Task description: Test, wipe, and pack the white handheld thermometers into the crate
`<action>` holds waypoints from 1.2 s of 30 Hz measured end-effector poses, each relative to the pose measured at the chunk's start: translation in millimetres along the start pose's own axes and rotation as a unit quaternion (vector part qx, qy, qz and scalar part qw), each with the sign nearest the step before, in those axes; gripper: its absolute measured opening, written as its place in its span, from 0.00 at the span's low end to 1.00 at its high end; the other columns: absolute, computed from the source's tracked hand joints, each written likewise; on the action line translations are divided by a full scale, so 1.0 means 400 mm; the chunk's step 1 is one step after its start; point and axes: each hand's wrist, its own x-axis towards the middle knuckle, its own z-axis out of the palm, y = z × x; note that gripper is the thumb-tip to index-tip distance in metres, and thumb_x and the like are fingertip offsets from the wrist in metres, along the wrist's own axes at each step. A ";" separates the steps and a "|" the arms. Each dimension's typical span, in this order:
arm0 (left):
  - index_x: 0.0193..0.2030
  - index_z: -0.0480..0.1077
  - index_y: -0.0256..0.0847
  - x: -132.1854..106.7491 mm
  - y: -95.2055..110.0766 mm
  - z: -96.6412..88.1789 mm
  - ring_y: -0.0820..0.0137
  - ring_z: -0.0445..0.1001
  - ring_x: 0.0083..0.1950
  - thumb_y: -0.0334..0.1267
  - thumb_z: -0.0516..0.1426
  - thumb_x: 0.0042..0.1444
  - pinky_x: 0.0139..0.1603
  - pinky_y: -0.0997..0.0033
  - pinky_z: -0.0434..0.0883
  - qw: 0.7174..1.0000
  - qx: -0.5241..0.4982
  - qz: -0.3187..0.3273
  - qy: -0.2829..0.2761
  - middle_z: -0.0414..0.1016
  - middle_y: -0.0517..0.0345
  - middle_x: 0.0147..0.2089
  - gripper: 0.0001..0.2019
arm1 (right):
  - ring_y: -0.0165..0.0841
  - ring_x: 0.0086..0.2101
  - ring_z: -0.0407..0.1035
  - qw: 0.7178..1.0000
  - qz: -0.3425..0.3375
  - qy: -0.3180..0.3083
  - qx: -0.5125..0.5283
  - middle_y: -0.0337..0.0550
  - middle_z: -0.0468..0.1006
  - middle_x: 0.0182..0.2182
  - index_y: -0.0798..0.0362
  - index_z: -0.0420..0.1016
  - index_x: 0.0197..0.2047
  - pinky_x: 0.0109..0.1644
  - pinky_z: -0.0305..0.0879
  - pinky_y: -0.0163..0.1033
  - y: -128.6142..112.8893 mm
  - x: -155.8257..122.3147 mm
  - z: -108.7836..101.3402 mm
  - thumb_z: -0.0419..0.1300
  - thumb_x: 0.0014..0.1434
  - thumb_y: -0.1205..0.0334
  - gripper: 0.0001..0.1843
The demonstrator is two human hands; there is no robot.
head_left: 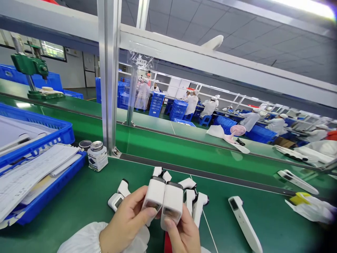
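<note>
Two white plastic handheld devices are held side by side, touching, low in the centre of the view and above the green worktop (79,203). The left hand (126,225) is closed on the left unit (154,195), with the thumb across its lower front. The right hand (184,235) is closed on the right unit (172,203), with the thumb at its lower edge.

Both units stand nearly upright, long axis running bottom to top and leaning slightly left. The dark-banded ends point up and away. A small window low on each front faces the camera.

The fingers behind both units are hidden. The right hand is cut off by the lower edge of the view. What the windows show cannot be made out.

Just behind lies a cluster of similar white units (193,203), partly covered. A long white device (244,221) lies to the right, and a small capped bottle (97,158) stands to the left beside a blue crate (52,186) of papers.
</note>
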 end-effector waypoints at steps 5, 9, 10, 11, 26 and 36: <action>0.45 0.75 0.44 0.000 -0.003 -0.006 0.67 0.69 0.41 0.40 0.58 0.58 0.45 0.73 0.68 0.995 0.088 0.048 -0.008 0.72 0.56 0.39 0.10 | 0.44 0.40 0.73 0.998 -0.064 0.009 0.020 0.46 0.80 0.40 0.44 0.77 0.50 0.49 0.70 0.44 -0.023 0.006 -0.010 0.60 0.56 0.48 0.19; 0.47 0.74 0.45 -0.001 0.003 -0.003 0.66 0.72 0.43 0.37 0.59 0.57 0.46 0.73 0.68 0.992 0.097 0.083 -0.009 0.75 0.55 0.43 0.11 | 0.40 0.41 0.73 0.992 -0.117 -0.030 0.021 0.45 0.79 0.43 0.44 0.75 0.53 0.47 0.70 0.41 -0.038 0.012 -0.019 0.60 0.58 0.56 0.18; 0.46 0.75 0.45 -0.002 0.003 -0.001 0.66 0.73 0.42 0.38 0.59 0.57 0.45 0.73 0.68 0.993 0.089 0.075 -0.002 0.76 0.55 0.42 0.10 | 0.39 0.39 0.73 0.992 -0.118 -0.043 0.026 0.44 0.79 0.43 0.43 0.74 0.52 0.46 0.70 0.40 -0.036 0.011 -0.021 0.60 0.59 0.58 0.17; 0.45 0.74 0.44 -0.004 0.002 0.002 0.67 0.73 0.40 0.39 0.59 0.58 0.43 0.73 0.69 0.995 0.077 0.060 0.008 0.76 0.55 0.40 0.09 | 0.37 0.37 0.73 0.992 -0.109 -0.056 0.040 0.44 0.80 0.41 0.44 0.74 0.51 0.44 0.70 0.38 -0.033 0.007 -0.022 0.59 0.59 0.59 0.16; 0.40 0.69 0.32 0.024 0.000 0.039 0.67 0.68 0.32 0.45 0.47 0.65 0.34 0.64 0.69 0.907 -0.352 -0.220 0.075 0.69 0.48 0.36 0.18 | 0.33 0.30 0.66 0.850 0.281 -0.081 0.439 0.48 0.73 0.32 0.59 0.76 0.40 0.35 0.66 0.37 -0.036 0.025 0.021 0.44 0.65 0.44 0.29; 0.43 0.71 0.30 0.024 -0.007 0.023 0.65 0.67 0.37 0.47 0.44 0.66 0.37 0.63 0.69 0.908 -0.346 -0.231 0.036 0.67 0.46 0.40 0.22 | 0.34 0.33 0.64 0.839 0.267 -0.123 0.459 0.48 0.71 0.35 0.57 0.73 0.48 0.38 0.65 0.40 -0.033 0.027 0.009 0.39 0.66 0.43 0.31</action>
